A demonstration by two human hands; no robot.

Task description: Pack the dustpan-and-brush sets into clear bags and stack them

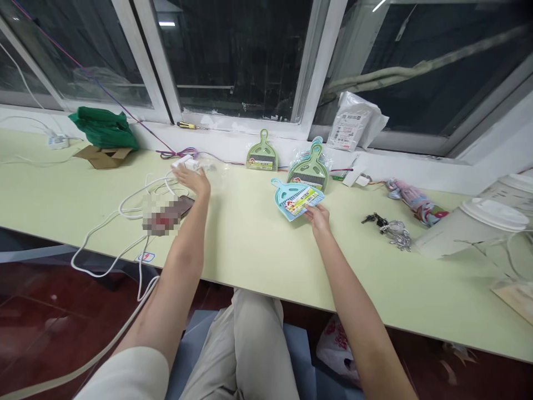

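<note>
My right hand (318,217) pinches the near edge of a light blue mini dustpan-and-brush set (295,198) that lies flat on the pale green table (258,250). My left hand (192,179) reaches far across the table, fingers spread, resting on or just over a crumpled clear plastic wrapper (212,166) beside a white plug or adapter (186,163). A stack of green dustpan sets in plastic (310,168) leans behind the blue one, and one more green set (262,153) stands against the wall.
White cables (125,211) loop over the table's left part near a blurred dark object (164,214). A green bag (104,128) and cardboard piece sit far left. Keys (389,226), a folded umbrella (414,200) and white lidded tubs (478,225) lie right.
</note>
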